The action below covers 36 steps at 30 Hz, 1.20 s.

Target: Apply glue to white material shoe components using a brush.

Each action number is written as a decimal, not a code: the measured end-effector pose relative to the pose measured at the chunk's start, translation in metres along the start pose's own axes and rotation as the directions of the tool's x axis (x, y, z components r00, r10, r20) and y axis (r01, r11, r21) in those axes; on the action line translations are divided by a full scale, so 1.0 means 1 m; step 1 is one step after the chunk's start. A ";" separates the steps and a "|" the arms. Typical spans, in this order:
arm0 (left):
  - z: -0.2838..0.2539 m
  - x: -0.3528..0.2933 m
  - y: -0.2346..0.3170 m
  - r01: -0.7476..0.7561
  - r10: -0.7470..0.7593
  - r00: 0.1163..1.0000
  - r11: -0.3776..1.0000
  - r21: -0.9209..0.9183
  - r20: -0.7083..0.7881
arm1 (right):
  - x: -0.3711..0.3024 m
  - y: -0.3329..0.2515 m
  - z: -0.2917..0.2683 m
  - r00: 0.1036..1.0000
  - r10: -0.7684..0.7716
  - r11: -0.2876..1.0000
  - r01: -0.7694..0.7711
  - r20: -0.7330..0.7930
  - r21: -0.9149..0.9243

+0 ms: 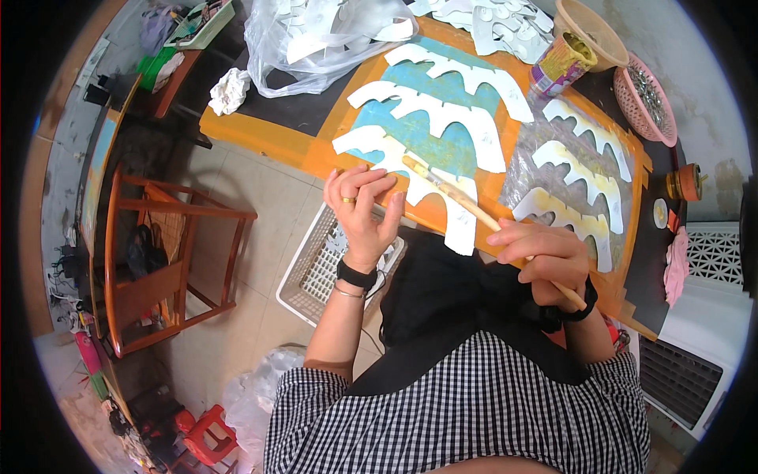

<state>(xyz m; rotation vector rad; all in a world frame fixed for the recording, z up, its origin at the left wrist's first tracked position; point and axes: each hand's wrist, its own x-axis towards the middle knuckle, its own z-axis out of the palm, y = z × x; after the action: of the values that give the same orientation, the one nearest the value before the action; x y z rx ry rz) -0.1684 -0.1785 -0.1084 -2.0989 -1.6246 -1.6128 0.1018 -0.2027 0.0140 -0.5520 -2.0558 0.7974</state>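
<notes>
My right hand point(545, 257) is closed round the light wooden handle of a brush point(466, 201). The brush slants to the upper left, its head over the nearest of several white scalloped cut-out pieces point(459, 229) on a teal patch point(410, 75) of the table. At the left end of that piece is my left hand point(365, 204), fingers bent and thumb apart. Its fingertips come close to the piece's edge; I cannot tell whether they touch it. Farther right, more white pieces point(580, 170) with yellowish smears along their scalloped edges lie on a greyish sheet.
Behind the work stand a yellow-purple can point(562, 67), a beige bowl point(604, 31) and a pink basket point(643, 103) of small metal parts. A clear plastic bag point(316, 47) holds white pieces. A white crate point(304, 272) is below the table edge, a wooden chair point(174, 276) to the left.
</notes>
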 end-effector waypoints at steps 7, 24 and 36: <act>0.004 0.000 0.001 0.006 -0.006 1.000 1.000 -0.004 -0.006 | -0.008 -0.003 -0.004 0.999 0.002 0.997 -0.005 -0.052 -0.075; 0.003 0.000 0.004 0.024 -0.024 1.000 1.000 0.005 -0.007 | -0.020 -0.013 -0.022 0.999 -0.031 0.999 0.030 -0.035 -0.015; 0.002 -0.001 0.006 0.040 -0.040 0.999 0.999 0.017 0.007 | -0.028 -0.004 -0.028 0.997 -0.031 0.999 0.028 -0.071 -0.038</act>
<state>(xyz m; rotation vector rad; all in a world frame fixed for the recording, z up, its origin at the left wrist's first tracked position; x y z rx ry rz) -0.1628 -0.1805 -0.1073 -2.0801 -1.6871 -1.5982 0.1405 -0.2139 0.0142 -0.5616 -2.0119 0.7139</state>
